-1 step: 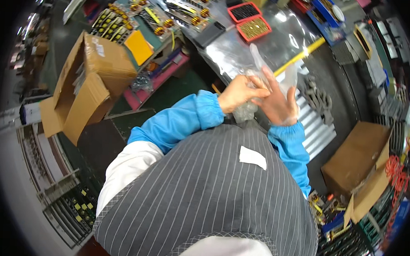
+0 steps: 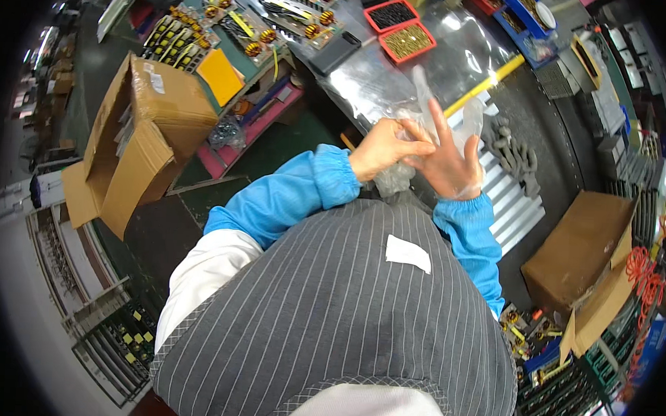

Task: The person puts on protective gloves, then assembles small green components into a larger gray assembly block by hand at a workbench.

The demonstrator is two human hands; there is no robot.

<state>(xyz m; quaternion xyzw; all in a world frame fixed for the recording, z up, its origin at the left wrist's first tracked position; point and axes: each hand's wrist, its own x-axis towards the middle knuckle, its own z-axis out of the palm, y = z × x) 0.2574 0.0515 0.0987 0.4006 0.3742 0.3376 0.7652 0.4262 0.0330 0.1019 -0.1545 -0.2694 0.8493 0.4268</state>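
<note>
A thin clear plastic glove (image 2: 471, 116) is partly on my right hand (image 2: 451, 167), with its limp fingertips standing out beyond my own fingers. The fingers of that hand are spread, palm facing my left hand. My left hand (image 2: 380, 147) is closed in a pinch on the glove near the base of the right fingers. Crumpled clear plastic (image 2: 395, 181) hangs under my left hand, in front of the striped apron (image 2: 329, 297). Blue sleeve covers (image 2: 278, 198) cover both forearms.
Red trays of black (image 2: 392, 16) and brass-coloured small parts (image 2: 407, 42) stand on the metal bench (image 2: 360, 86). Open cardboard boxes flank me, left (image 2: 170, 100) and right (image 2: 580, 248). Grey glove-like items (image 2: 515, 158) lie on a ridged light sheet (image 2: 512, 216). Circuit assemblies (image 2: 180, 41) fill the far left.
The whole view has shifted slightly. Both hands keep nearly the same pose, the left still pinching the plastic glove.
</note>
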